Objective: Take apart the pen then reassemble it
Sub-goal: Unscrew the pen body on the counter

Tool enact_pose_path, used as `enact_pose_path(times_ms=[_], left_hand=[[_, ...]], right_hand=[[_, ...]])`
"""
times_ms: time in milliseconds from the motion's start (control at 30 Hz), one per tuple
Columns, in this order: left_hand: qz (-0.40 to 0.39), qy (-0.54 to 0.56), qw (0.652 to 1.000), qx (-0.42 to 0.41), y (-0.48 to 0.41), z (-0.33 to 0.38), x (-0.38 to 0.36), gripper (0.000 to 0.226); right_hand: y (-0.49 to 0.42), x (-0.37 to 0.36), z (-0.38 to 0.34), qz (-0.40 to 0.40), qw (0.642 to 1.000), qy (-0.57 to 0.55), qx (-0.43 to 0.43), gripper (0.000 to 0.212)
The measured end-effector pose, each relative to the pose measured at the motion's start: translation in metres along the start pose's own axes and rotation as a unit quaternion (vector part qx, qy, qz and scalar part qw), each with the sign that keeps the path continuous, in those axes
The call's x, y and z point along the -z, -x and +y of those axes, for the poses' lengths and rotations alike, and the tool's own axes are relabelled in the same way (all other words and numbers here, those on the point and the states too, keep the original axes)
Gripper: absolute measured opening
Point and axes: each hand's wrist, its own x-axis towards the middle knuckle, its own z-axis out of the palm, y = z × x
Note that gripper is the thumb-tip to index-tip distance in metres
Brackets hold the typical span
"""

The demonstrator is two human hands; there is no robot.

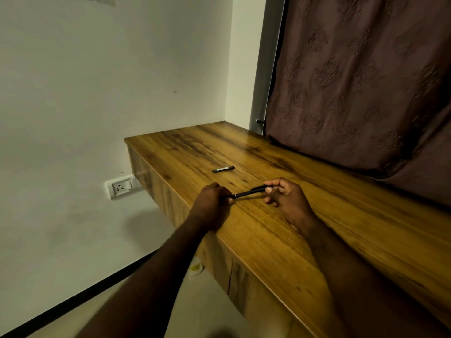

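So the biggest things here are the pale wall [85,93] on the left and a brownish patterned curtain [366,81] filling the right side. The curtain's bottom folds rest along the back of the wooden tabletop [353,240]. The tabletop runs diagonally from the far corner down to the lower right, with cabinet fronts underneath and a light floor [207,301] below.

Both hands are out over the near-middle of the tabletop with the pen [246,192] strung between them. It's held a bit above the wood and tilted, with its right end farther from the camera. The left hand [212,206] has its fingers curled around the pen's left end, so that tip is hidden inside the grip. The right hand [288,203] pinches the other end between thumb and forefinger, with its other fingers loosely bent underneath.

Edge-wise, the left hand sits right at the tabletop's left edge and its forearm hangs out past it over the floor. The right forearm lies over the wood. There's bare wood beyond the hands all the way to the far corner, and more to the right up to the curtain folds.

A short dark piece [223,169] with a lighter strip on it (looks like the cap, can't say for sure) lies flat on the tabletop beyond the hands. It's touching neither hand and sits closer to the left edge than to the curtain.

Smallest bits are a white wall socket [121,186] low on the wall beside the cabinet, and something yellowish [195,267] on the floor under the edge, too blurry to tell what it is.
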Motion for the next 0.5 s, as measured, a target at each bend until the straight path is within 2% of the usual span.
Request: enact_pose_path(times_ms=[500], left_hand=[[0.028,-0.007,1.0,0.007,-0.002,-0.003,-0.002,0.014]], right_hand=[[-0.016,-0.005,0.004,0.078,0.983,-0.164,-0.019,0.019]])
